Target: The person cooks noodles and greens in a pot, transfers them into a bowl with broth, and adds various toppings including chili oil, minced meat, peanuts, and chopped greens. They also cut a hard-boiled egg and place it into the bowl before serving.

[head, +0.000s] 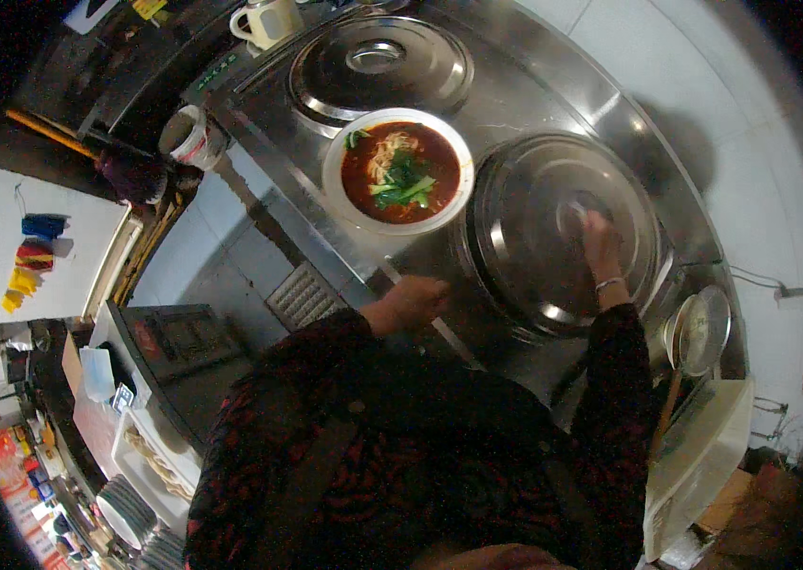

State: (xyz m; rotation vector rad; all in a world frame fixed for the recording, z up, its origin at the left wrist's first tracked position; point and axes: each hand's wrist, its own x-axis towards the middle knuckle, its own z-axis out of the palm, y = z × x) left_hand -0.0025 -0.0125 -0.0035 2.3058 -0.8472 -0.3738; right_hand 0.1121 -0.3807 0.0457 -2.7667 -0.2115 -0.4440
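Observation:
My right hand (602, 249) grips the handle on top of a large round stainless steel lid (526, 221), which sits over a pot at the right of the steel cooking counter (515, 78). The hand and lid are slightly blurred. Near the counter's front edge, left of that lid, my left hand (415, 301) is curled into a loose fist; nothing shows in it. Beyond it stands a white bowl (332, 178) of red soup (366, 203), with pale noodles (388, 153) and green leafy vegetables (405, 182) on top.
Behind the bowl is a second lidded steel pot (408, 78). A beige mug (269, 25) stands at the back corner, and a plastic tub (195, 139) at the left. To the right are a round strainer (704, 331) and a pale plastic bin (700, 434). A tiled wall borders the counter.

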